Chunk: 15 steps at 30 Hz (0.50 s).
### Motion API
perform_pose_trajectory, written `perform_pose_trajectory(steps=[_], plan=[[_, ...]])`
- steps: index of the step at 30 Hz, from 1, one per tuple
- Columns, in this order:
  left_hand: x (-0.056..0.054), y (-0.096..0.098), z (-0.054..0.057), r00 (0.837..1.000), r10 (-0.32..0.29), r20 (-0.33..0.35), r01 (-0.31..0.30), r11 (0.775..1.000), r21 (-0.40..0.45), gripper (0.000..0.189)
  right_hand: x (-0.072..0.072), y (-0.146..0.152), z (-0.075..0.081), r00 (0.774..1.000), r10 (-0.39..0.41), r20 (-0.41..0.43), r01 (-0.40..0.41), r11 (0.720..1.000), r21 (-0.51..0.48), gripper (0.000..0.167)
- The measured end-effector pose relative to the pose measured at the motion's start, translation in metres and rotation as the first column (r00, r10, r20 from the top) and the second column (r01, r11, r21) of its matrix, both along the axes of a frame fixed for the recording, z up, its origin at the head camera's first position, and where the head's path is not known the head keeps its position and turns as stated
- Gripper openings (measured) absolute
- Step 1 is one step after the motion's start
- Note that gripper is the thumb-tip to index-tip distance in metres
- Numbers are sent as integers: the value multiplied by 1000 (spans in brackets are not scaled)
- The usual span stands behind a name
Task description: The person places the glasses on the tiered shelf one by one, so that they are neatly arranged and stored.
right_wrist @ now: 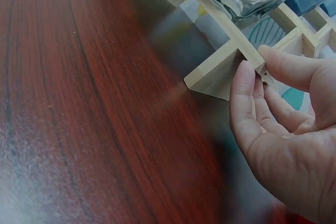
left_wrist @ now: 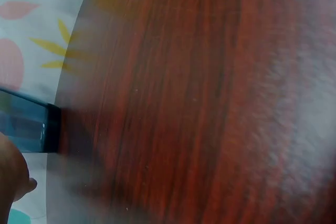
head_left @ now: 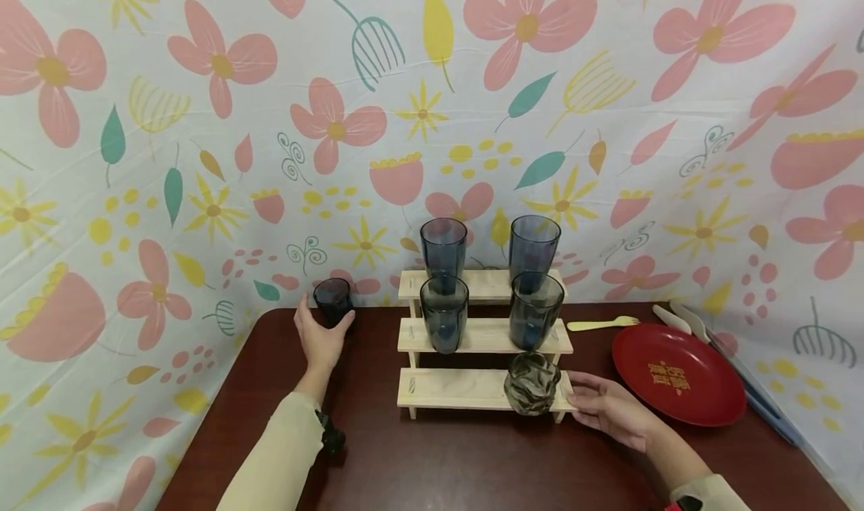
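Note:
At the table's back left stands a small dark glass [head_left: 333, 301]. My left hand [head_left: 322, 340] is right at it, thumb to its right and fingers to its left, spread rather than curled. In the left wrist view only the glass's lower part [left_wrist: 29, 124] and a bit of the hand show. A three-step wooden rack [head_left: 459, 387] carries two tall bluish glasses on top, two dark glasses in the middle, and a wavy-patterned glass [head_left: 532, 385] at the bottom step's right. My right hand [head_left: 610, 410] pinches that step's right end between thumb and fingers.
To the rack's right lies a red plate [head_left: 715, 391] with gold characters. A yellow fork [head_left: 603, 323] is behind it, and pale-ended utensils [head_left: 688, 317] lie along the right edge. Flowered cloth [head_left: 202, 158] hangs behind the dark wooden table [head_left: 459, 466].

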<state>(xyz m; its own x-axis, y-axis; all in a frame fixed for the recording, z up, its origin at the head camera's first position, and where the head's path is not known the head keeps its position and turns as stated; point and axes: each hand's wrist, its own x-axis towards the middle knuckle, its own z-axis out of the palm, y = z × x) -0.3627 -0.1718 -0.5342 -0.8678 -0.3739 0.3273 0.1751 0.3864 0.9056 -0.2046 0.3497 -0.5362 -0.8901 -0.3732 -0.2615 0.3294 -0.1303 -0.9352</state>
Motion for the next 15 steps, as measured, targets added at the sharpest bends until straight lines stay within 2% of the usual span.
perform_pose_trajectory(steps=[4,11,15], plan=[[-6,-1,-2,1000,-9,15,9,1000,-5,102,0,0,-1,1000,3,0,-3,1000,-11,58],[-12,-1,-1,999,-53,-4,53,997,-47,100,-1,1,-3,1000,3,-4,-3,1000,3,62],[-12,0,0,999,-33,-5,33,998,-50,97,-1,2,-3,1000,4,-7,-4,1000,9,64]])
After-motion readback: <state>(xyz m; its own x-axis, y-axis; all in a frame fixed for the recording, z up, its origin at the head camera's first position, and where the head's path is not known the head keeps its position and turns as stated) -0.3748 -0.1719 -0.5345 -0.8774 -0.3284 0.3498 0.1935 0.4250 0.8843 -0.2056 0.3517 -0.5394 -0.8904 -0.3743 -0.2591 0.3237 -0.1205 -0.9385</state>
